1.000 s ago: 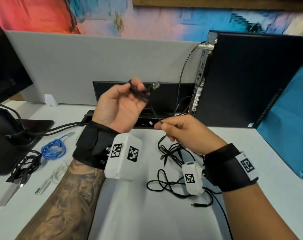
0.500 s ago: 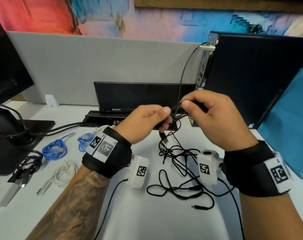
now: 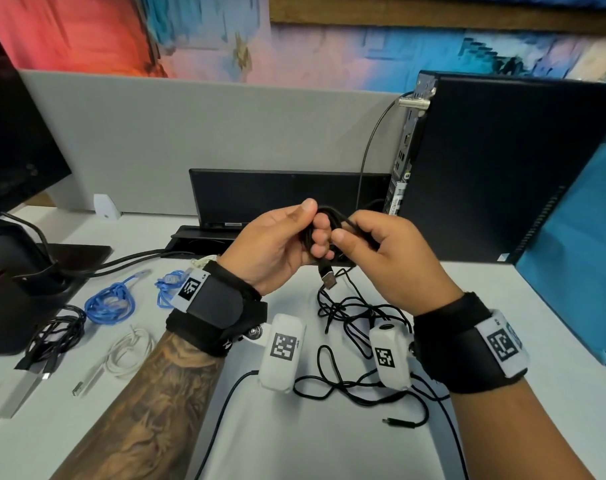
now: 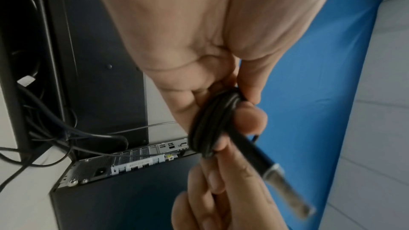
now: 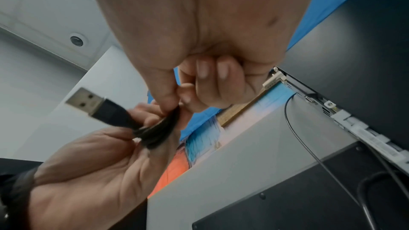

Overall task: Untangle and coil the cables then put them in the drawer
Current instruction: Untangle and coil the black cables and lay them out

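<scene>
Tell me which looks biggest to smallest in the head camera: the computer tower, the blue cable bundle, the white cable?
1. computer tower
2. blue cable bundle and white cable look alike, so I won't rank them.

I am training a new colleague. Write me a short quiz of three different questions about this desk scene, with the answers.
1. True or false: the left hand holds loops of the black cable.
2. Which plug hangs from those loops: A) USB plug, B) mains plug?
3. Fill in: the coiled bundle nearest the monitor stand is ___ .

Key: 1 true. 2 A. 3 the blue cable. The right hand pinches the same black cable.
</scene>
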Demonstrator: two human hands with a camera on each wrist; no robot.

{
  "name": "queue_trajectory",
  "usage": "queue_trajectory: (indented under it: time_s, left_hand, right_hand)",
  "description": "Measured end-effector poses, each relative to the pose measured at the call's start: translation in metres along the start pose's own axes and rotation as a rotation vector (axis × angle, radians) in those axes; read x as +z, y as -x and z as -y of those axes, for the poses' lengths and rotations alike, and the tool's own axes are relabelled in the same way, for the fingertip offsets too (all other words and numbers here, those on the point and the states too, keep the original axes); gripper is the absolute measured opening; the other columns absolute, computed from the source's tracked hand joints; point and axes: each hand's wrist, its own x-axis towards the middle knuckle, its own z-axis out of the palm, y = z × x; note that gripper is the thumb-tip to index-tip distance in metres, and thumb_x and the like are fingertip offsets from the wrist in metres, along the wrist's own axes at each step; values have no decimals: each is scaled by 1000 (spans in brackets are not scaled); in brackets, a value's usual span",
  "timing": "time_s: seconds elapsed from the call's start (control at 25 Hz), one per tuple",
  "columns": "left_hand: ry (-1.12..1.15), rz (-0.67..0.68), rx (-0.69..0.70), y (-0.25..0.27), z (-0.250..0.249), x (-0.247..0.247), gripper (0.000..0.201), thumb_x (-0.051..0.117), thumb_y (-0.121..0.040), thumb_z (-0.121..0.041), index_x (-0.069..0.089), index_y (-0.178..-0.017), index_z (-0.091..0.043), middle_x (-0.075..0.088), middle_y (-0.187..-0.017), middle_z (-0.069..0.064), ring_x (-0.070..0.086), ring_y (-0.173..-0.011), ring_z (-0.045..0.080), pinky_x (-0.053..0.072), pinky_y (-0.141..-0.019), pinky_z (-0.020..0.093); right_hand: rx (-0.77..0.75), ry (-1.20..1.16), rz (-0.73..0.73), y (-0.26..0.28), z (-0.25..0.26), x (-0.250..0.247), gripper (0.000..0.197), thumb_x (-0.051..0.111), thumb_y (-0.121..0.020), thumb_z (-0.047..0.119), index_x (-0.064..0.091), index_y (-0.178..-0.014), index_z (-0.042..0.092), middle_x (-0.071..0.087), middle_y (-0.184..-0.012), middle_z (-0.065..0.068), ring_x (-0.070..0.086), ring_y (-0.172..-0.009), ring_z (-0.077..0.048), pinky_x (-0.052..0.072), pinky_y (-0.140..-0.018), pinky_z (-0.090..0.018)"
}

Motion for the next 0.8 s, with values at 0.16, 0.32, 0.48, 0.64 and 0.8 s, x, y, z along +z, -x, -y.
queue_trajectory:
  time_s: [0.16, 0.32, 0.48, 0.64, 0.8]
  left_hand:
    - [-150, -94, 55, -3, 0, 6, 34, 38, -105, -27, 56, -82, -9, 46, -65, -1, 44, -60, 12, 44, -65, 22]
    - [-218, -182, 85, -3, 0, 9, 37, 39, -106, -27, 51, -75, -10, 37, -59, -8, 29, -53, 5, 30, -52, 15]
    - [-203, -148, 23, -2, 0, 10, 38, 39, -106, -28, 51, -74, -11, 33, -59, -6, 27, -52, 6, 28, -52, 15]
    - [-138, -141, -23, -3, 5, 5, 38, 39, -105, -29, 51, -73, -12, 32, -59, -5, 27, -51, 6, 32, -53, 13]
    - [-62, -121, -62, -3, 5, -1, 36, 44, -100, -32, 52, -72, -13, 32, -59, -5, 27, -51, 6, 33, -51, 12]
  right_hand:
    - [-15, 9, -19, 0, 0, 5, 25, 58, -100, 30, 56, -78, 20, 49, -65, -2, 48, -62, -16, 45, -59, -37]
    - [37, -157, -107, -2, 2, 1, 14, 56, -101, 18, 66, -92, 19, 64, -81, -4, 58, -75, -17, 48, -67, -29]
    - [45, 11, -113, -4, -11, -4, 22, 57, -98, 16, 76, -99, 26, 60, -95, 9, 57, -95, -9, 45, -82, -22]
    - [144, -139, -99, -3, -18, -1, 19, 67, -96, 17, 78, -107, 27, 74, -91, 7, 68, -85, -5, 50, -78, -17]
    - [250, -576, -176, -6, -13, 1, 17, 66, -95, 5, 76, -103, 16, 78, -87, -7, 75, -78, -14, 56, -71, -21]
